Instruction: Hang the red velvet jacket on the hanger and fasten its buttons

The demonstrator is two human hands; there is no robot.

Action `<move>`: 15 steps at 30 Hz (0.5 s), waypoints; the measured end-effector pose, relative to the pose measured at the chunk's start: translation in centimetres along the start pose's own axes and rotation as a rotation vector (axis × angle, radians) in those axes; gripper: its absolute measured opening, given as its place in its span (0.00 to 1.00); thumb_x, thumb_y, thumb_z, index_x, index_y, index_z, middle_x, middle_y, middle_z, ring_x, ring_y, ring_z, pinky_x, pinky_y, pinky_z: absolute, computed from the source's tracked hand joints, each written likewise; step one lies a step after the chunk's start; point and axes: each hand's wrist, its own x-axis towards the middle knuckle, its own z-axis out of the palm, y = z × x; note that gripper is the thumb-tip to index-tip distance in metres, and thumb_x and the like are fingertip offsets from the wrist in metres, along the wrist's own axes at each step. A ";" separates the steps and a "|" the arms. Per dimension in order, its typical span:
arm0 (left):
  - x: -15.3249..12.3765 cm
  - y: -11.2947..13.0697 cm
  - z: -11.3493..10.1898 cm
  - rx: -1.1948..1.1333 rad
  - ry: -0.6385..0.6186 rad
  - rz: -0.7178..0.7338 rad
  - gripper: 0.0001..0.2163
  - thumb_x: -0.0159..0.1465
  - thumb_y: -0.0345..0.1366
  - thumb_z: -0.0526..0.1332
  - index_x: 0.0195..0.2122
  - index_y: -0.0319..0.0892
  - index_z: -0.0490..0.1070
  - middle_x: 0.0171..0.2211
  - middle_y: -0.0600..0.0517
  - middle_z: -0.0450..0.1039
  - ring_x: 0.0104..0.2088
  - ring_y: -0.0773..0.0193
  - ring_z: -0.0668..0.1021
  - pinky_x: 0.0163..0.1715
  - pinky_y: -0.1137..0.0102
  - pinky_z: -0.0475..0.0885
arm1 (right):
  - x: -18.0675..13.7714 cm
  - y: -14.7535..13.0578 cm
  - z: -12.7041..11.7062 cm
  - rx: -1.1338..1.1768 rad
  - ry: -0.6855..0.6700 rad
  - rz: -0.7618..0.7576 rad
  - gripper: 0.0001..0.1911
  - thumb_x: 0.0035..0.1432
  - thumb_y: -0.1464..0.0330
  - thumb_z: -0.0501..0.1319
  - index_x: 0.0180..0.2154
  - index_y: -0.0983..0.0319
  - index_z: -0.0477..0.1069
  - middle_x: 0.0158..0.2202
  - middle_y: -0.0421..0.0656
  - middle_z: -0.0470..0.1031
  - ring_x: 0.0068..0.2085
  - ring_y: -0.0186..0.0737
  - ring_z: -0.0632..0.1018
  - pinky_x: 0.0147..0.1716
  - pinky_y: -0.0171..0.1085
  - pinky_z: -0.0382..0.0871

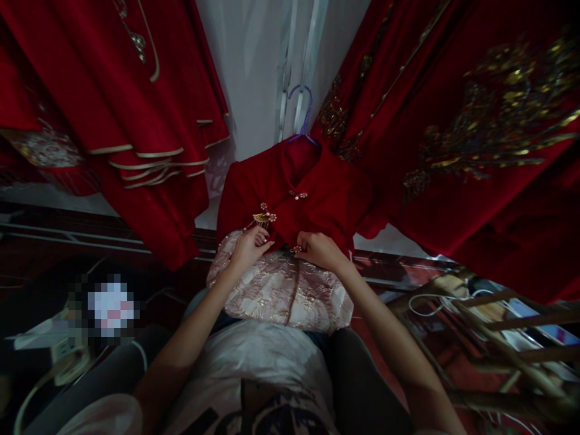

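Nearest the camera, the person's pale top fills the lower middle of the view, and both bare forearms reach forward from it. The left hand [248, 246] rests on the front of a small red jacket [326, 196], fingers curled, its fingertips pinched at the fabric just below a gold fan-shaped brooch [263, 217]; whether it actually grips the brooch cannot be told. The right hand [321, 249] lies just beside it, fingers bent and closed on the jacket's lower front edge, where a small beaded clasp [296, 249] shows at its fingertips. The two hands are near each other but apart.

Under the hands, a pink and white brocade skirt [281, 293] spreads toward the person's lap, touching the jacket's hem. Higher on the jacket, a second beaded clasp [299, 195] sits near the collar. The jacket hangs on a purple hanger [302, 118], whose hook rises against a white wall panel [254, 66].

Left of the jacket, red robes with gold trim [136, 121] hang down. On the right hangs a larger red garment with gold embroidery [489, 121]. Wooden chair rails [498, 314] and a white cable [430, 299] show at the lower right, in dim light.
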 end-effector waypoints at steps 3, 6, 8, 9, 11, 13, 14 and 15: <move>-0.1 -0.2 0.2 -0.167 0.001 -0.044 0.08 0.53 0.38 0.67 0.31 0.43 0.71 0.25 0.54 0.73 0.27 0.67 0.75 0.28 0.72 0.71 | 0.3 0.4 0.3 0.318 0.002 -0.044 0.11 0.49 0.68 0.68 0.32 0.60 0.67 0.27 0.37 0.75 0.29 0.33 0.75 0.26 0.29 0.61; 0.1 -0.4 0.5 -0.246 -0.002 -0.100 0.06 0.51 0.35 0.67 0.29 0.42 0.73 0.25 0.53 0.74 0.26 0.67 0.76 0.28 0.72 0.72 | 1.4 -0.5 1.2 0.451 0.107 -0.062 0.11 0.49 0.68 0.69 0.32 0.61 0.67 0.27 0.37 0.74 0.29 0.32 0.74 0.27 0.29 0.62; 0.2 -0.7 0.7 -0.285 -0.021 -0.141 0.05 0.49 0.33 0.66 0.27 0.41 0.72 0.24 0.53 0.75 0.25 0.67 0.76 0.28 0.72 0.72 | 2.5 -1.4 2.1 0.486 0.137 -0.078 0.11 0.49 0.68 0.68 0.32 0.61 0.68 0.27 0.37 0.74 0.28 0.31 0.74 0.27 0.28 0.63; 0.3 -0.8 0.8 -0.300 -0.021 -0.157 0.04 0.49 0.33 0.65 0.26 0.40 0.72 0.24 0.53 0.74 0.25 0.67 0.76 0.28 0.72 0.72 | 3.2 -1.9 2.5 0.490 0.143 -0.074 0.10 0.49 0.68 0.68 0.31 0.61 0.68 0.27 0.37 0.74 0.28 0.31 0.74 0.27 0.28 0.63; 0.4 -1.2 0.8 -0.332 0.010 -0.185 0.04 0.49 0.33 0.65 0.26 0.40 0.72 0.24 0.53 0.75 0.25 0.67 0.77 0.29 0.72 0.73 | 4.4 -2.5 3.3 0.470 0.146 -0.030 0.11 0.48 0.69 0.69 0.31 0.62 0.68 0.26 0.37 0.75 0.27 0.31 0.75 0.27 0.28 0.63; 0.3 -1.4 0.7 -0.383 0.031 -0.216 0.07 0.49 0.34 0.66 0.29 0.40 0.73 0.26 0.52 0.76 0.27 0.66 0.78 0.32 0.70 0.74 | 5.3 -2.8 3.9 0.422 0.152 0.031 0.12 0.46 0.70 0.69 0.32 0.61 0.68 0.25 0.37 0.75 0.27 0.31 0.75 0.27 0.28 0.63; 0.3 -1.5 0.6 -0.416 0.025 -0.232 0.09 0.49 0.35 0.67 0.31 0.40 0.73 0.28 0.51 0.77 0.28 0.65 0.79 0.33 0.69 0.75 | 5.6 -2.9 4.1 0.399 0.151 0.053 0.12 0.46 0.71 0.69 0.33 0.61 0.68 0.25 0.37 0.75 0.26 0.31 0.75 0.27 0.28 0.63; 0.2 -1.6 0.5 -0.448 0.010 -0.244 0.11 0.49 0.36 0.68 0.32 0.39 0.74 0.29 0.50 0.78 0.30 0.65 0.79 0.35 0.68 0.76 | 5.8 -2.9 4.3 0.384 0.148 0.065 0.13 0.45 0.71 0.69 0.33 0.62 0.68 0.25 0.37 0.75 0.26 0.31 0.76 0.27 0.28 0.63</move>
